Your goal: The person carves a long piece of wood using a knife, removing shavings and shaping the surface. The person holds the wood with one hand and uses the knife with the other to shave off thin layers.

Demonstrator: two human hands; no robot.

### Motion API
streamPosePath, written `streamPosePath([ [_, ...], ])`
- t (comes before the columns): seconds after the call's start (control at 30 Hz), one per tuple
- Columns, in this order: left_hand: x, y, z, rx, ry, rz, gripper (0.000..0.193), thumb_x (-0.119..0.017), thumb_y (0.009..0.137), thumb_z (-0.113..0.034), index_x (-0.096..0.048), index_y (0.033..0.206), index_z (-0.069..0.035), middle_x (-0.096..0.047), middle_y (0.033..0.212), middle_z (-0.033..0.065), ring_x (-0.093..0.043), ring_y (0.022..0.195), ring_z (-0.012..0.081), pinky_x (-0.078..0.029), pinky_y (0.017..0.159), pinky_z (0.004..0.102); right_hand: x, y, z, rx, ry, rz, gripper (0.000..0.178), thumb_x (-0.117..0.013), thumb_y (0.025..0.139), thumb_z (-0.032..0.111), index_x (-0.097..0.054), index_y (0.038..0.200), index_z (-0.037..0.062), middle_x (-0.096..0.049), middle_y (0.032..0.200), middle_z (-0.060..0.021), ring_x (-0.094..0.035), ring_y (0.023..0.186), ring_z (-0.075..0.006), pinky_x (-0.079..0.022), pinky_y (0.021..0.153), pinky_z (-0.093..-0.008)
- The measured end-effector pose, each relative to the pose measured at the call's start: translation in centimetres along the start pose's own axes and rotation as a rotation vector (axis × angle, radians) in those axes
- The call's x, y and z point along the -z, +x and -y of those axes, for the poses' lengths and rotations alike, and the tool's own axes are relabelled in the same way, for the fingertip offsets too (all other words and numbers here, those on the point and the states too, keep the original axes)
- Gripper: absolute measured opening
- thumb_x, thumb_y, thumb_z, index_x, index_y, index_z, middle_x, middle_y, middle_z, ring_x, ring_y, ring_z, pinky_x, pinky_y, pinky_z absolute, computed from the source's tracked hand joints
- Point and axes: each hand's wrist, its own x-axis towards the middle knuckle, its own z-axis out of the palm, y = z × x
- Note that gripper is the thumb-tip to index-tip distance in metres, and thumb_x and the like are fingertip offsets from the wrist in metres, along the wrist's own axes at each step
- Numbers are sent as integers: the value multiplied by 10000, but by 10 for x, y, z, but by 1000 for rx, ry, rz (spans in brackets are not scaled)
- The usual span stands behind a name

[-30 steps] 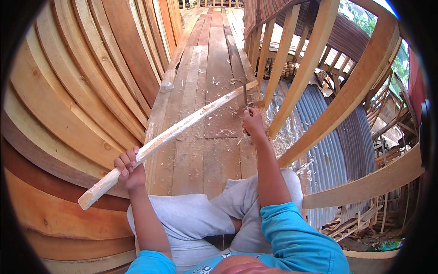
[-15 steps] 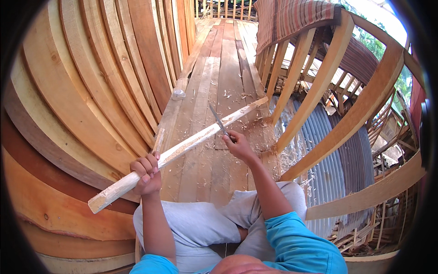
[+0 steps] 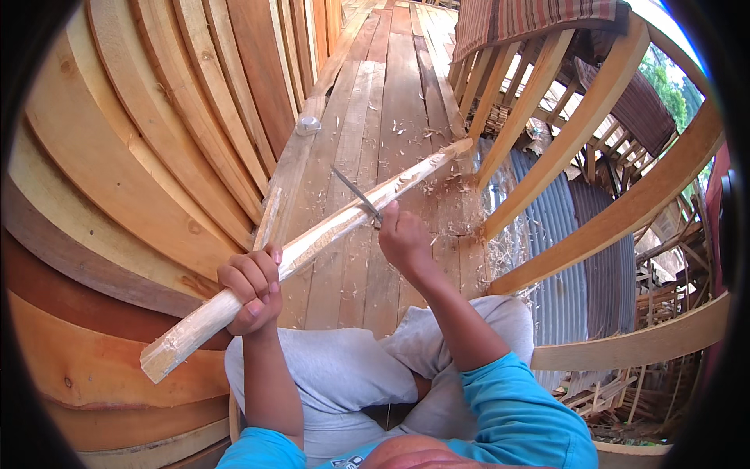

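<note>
A long pale wooden pole (image 3: pixel 328 233), its bark shaved away, slants from lower left to upper right in front of me. My left hand (image 3: pixel 251 288) is closed around it near its thick near end. Above my crossed legs, my right hand (image 3: pixel 404 237) grips a knife by its handle, which the fingers mostly hide. The knife's thin grey blade (image 3: pixel 351 186) lies across the pole past its middle and points to the upper left. The pole's far end reaches the wooden railing on the right.
Curly shavings (image 3: pixel 418 133) litter the plank floor (image 3: pixel 340 129). Upright boards (image 3: pixel 183 133) line the left side. A slatted railing (image 3: pixel 574 148) stands on the right, a striped cloth (image 3: pixel 531 27) over it, corrugated sheets (image 3: pixel 551 258) beyond. A small whitish object (image 3: pixel 308 125) sits by the boards.
My right hand and the knife have slid along the pole toward my left hand. The left hand keeps its grip. The whole view has tilted slightly downward.
</note>
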Motion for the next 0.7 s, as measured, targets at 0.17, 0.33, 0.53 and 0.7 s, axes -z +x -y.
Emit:
streamPosePath([
  [0.17, 2, -3, 2, 10, 13, -36, 291, -716, 678, -174, -434, 604, -172, -446, 557, -40, -468, 593, 121, -364, 820, 340, -11, 30, -38, 15, -22, -189, 531, -370, 958, 291, -666, 675, -47, -632, 739, -320, -634, 711, -496, -501, 689, -579],
  [0.33, 0, -4, 11, 26, 41, -22, 285, -715, 683, -181, -438, 616, -173, -442, 569, -41, -470, 618, 118, -361, 837, 344, -12, 49, -64, -74, -92, -234, 524, -386, 954, 302, -676, 707, -57, -640, 750, -319, -637, 746, -507, -495, 750, -582],
  [0.53, -4, -5, 18, 6, 27, -56, 277, -713, 686, -186, -444, 625, -175, -449, 575, -42, -470, 623, 117, -362, 842, 345, -9, 47, -67, -111, -105, -246, 512, -373, 948, 286, -689, 737, -57, -651, 754, -308, -653, 757, -497, -516, 760, -570],
  [0.7, 3, -4, 9, 3, 26, 22, 271, -707, 698, -184, -443, 639, -182, -437, 590, -48, -467, 639, 117, -356, 852, 335, 4, 7, 1, 11, -56, -2, 564, -359, 965, 320, -666, 704, -75, -634, 747, -323, -636, 766, -519, -491, 796, -590],
])
